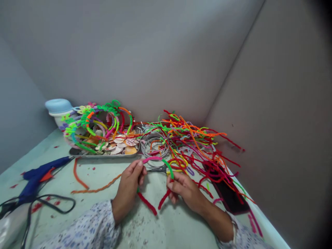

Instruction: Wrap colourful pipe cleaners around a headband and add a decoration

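An arched band [153, 158], wrapped in fuzzy pink, green and red, is held just above the table [145, 228], in front of the person and between both hands. Its left side is gripped by the left hand [130, 188], with thumb and fingers closed together on it; its right side is pinched at the green and red part between the thumb and fingers of the right hand [184, 190]. The pink top is arched between the hands, and the two red ends are pointed downward, near each other but apart. Just beyond the band, scissors [158, 169] are laid on the table, though their handles can hardly be told from the strands around them. Behind these, coiled wire [144, 149] is seen beside a metal tray [109, 156], in which shells [131, 142] are heaped and colourful decorated bands [91, 151] are stood. To the right, fuzzy stems [192, 128] are piled, some being draped over a dark phone-like slab [234, 200]. On the left, a blue glue gun [44, 169] is laid near an orange stem [100, 190], and a blue-lidded container [59, 105] is placed behind the tray.
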`<state>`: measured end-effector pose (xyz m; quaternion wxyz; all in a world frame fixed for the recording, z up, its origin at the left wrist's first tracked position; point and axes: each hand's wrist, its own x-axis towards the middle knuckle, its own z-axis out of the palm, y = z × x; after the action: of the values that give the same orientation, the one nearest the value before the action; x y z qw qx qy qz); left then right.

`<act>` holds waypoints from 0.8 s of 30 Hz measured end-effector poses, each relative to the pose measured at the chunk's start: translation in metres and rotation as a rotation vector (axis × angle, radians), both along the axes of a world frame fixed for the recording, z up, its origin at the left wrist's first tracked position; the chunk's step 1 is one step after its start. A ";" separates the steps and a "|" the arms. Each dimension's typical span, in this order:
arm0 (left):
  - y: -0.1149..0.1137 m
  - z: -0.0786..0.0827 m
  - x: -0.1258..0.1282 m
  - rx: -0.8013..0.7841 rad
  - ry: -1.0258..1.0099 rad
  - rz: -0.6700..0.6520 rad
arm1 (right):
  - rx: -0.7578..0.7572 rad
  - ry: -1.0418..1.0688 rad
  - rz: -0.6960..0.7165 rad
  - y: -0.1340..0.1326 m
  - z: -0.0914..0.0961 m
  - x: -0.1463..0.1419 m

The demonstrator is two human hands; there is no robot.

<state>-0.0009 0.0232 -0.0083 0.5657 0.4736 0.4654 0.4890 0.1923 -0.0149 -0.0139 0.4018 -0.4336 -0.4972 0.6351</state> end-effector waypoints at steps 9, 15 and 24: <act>0.005 -0.005 -0.001 -0.019 0.098 -0.063 | 0.037 -0.183 -0.119 0.003 -0.002 -0.004; 0.005 -0.005 -0.002 -0.033 0.092 -0.084 | 0.020 -0.242 -0.052 0.004 0.000 -0.002; 0.004 -0.004 0.001 0.006 0.228 -0.121 | -0.159 -0.429 0.169 0.001 0.012 0.003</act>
<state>0.0002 0.0274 -0.0121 0.5361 0.5551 0.4956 0.3986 0.1955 -0.0137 -0.0015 0.1973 -0.5456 -0.5541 0.5969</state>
